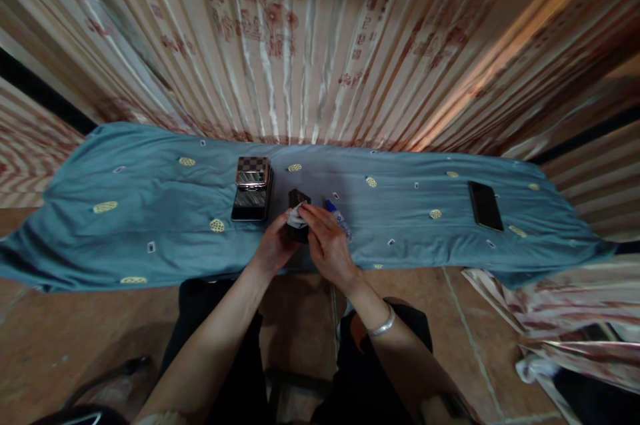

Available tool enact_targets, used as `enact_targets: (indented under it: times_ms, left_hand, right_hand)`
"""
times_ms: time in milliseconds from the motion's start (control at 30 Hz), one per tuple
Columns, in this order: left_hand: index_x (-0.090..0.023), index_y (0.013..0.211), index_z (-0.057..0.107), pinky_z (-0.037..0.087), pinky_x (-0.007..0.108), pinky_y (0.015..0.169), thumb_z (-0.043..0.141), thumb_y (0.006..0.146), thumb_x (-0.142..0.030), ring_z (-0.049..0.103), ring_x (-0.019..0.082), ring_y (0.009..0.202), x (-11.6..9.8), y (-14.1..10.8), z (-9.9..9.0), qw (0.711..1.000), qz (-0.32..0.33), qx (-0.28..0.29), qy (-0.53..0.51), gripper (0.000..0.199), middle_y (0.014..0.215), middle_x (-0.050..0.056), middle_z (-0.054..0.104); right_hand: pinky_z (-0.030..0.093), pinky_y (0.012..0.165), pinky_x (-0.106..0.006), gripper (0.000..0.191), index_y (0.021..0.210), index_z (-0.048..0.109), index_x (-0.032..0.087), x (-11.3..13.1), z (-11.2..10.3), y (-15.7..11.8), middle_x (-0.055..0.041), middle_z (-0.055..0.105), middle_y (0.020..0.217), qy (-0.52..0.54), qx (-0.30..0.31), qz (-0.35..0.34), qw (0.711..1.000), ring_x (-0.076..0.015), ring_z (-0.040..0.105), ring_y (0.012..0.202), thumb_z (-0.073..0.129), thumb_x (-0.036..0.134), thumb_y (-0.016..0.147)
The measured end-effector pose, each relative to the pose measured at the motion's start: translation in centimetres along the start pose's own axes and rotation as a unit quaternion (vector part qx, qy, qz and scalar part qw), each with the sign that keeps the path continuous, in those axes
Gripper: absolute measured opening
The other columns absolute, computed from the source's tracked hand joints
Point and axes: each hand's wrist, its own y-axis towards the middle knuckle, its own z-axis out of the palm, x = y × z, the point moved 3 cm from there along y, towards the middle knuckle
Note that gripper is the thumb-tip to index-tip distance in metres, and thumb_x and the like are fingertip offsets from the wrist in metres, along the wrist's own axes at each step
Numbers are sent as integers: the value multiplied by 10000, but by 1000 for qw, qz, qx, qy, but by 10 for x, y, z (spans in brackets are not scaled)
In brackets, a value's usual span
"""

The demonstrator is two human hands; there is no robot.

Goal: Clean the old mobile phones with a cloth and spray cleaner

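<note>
Handling: the dark object (294, 196) is probably light and stiff, perhaps slippery and breakable; best held by its side edges.
Look: small, black, blocky; finer detail too dark to tell.
Place: above the blue cloth (400, 212), between both hands; phone stack (251, 197) at ten o'clock, blue-capped tube (337, 215) at three.
Left hand (277, 244): fingers curled on the object's nine-o'clock side.
Right hand (330, 244): fingers bunched on a white wipe (295, 217) against it.
</note>
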Motion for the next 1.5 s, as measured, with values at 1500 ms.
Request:
enact_targets:
  times_ms: [1500]
  left_hand:
    - [-140,977,724,561,255,725,438,1033,-321,701,151,723,-14,-3,1,999,-17,33,-37,342,831,50,770]
  right_hand:
    - [571,1049,-434,467,1335,663,251,2,-16,-10,-117,695,1335,-29,-6,-76,997,-221,630,1275,449,62,965]
